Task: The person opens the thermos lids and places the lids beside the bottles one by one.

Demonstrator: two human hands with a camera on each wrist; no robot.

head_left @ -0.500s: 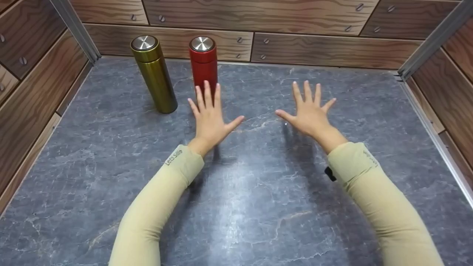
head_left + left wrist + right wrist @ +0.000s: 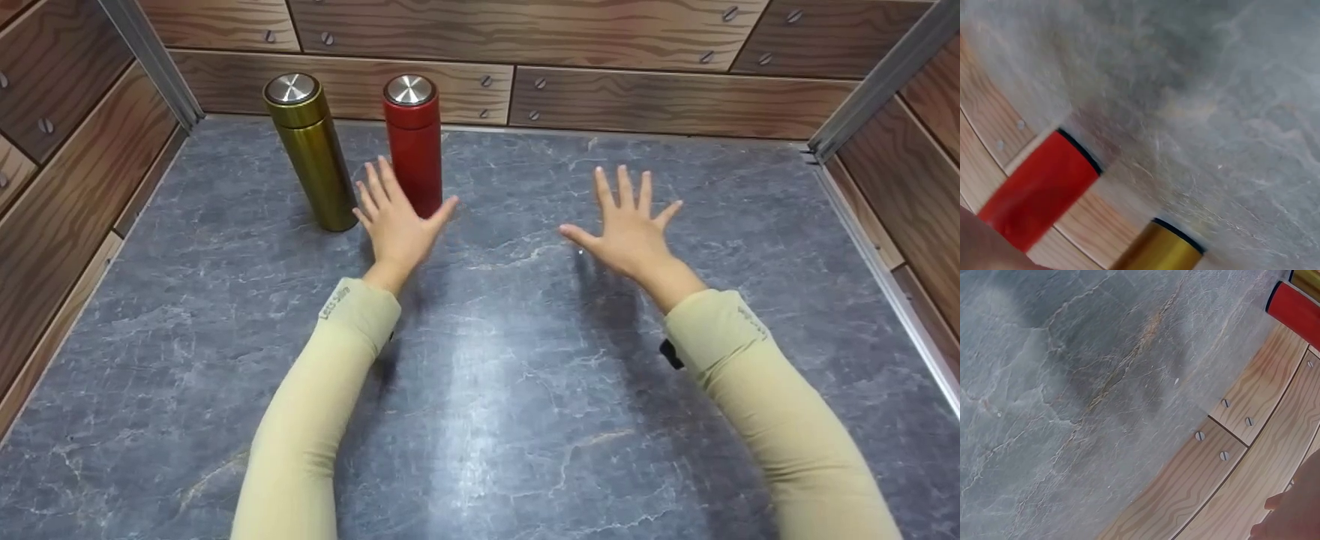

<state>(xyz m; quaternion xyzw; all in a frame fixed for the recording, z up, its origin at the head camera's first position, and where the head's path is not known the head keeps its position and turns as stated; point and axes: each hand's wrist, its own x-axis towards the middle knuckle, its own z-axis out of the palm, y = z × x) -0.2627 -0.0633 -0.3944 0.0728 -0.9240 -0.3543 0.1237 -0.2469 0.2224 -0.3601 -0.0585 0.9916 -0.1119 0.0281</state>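
Two thermos flasks with silver lids stand upright at the back left: a gold one [image 2: 311,157] and, to its right, a red one [image 2: 415,150]. My left hand [image 2: 396,232] is spread in front of them, its fingers overlapping the gap between the two and the thumb crossing the red flask's lower part. It grips nothing; whether it touches the red flask cannot be told. In the left wrist view both flasks show, the red flask [image 2: 1044,188] nearer the hand. My right hand [image 2: 630,232] hovers with fingers spread over the table's right half, holding nothing.
The grey marble-patterned tabletop [image 2: 525,375] is enclosed by wood-patterned panels [image 2: 637,105] at the back and sides. Metal rails [image 2: 154,60] run along the corners. A small black object [image 2: 671,354] shows under the right sleeve cuff.
My left hand has moved left and turned, from in front of the red flask toward the gap between the flasks. The right hand and both flasks have stayed put.
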